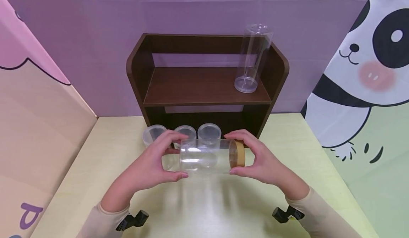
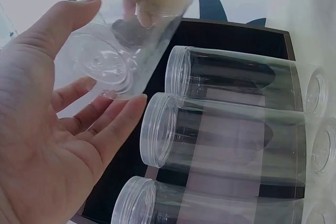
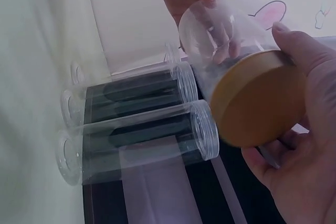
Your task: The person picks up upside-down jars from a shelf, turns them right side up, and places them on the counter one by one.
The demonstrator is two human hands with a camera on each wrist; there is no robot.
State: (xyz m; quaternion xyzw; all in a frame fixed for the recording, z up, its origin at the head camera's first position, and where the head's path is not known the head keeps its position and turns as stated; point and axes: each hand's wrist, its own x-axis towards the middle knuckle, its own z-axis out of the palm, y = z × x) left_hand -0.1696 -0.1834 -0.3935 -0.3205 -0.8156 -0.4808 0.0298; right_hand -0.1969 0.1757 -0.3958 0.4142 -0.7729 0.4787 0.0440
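Note:
A clear plastic jar (image 1: pixel 204 161) lies sideways in the air above the table, its gold screw lid (image 1: pixel 240 154) facing right. The fingers and thumb of my left hand (image 1: pixel 156 161) grip the jar's bottom end. At the other end, my right hand (image 1: pixel 260 158) holds the lid between thumb and fingers; the right wrist view shows the lid's flat face (image 3: pixel 262 100) close up. Just behind the held jar, three clear jars with translucent lids stand in a row, the middle one (image 2: pixel 165 129) nearest my left fingertips in the left wrist view.
A dark brown two-tier shelf (image 1: pixel 207 104) stands at the back of the pale table (image 1: pixel 118 142). On the right of its upper board is a tall clear cylinder (image 1: pixel 246 84). Printed cloth panels rise on both sides, with a purple cloth (image 1: pixel 204 11) behind.

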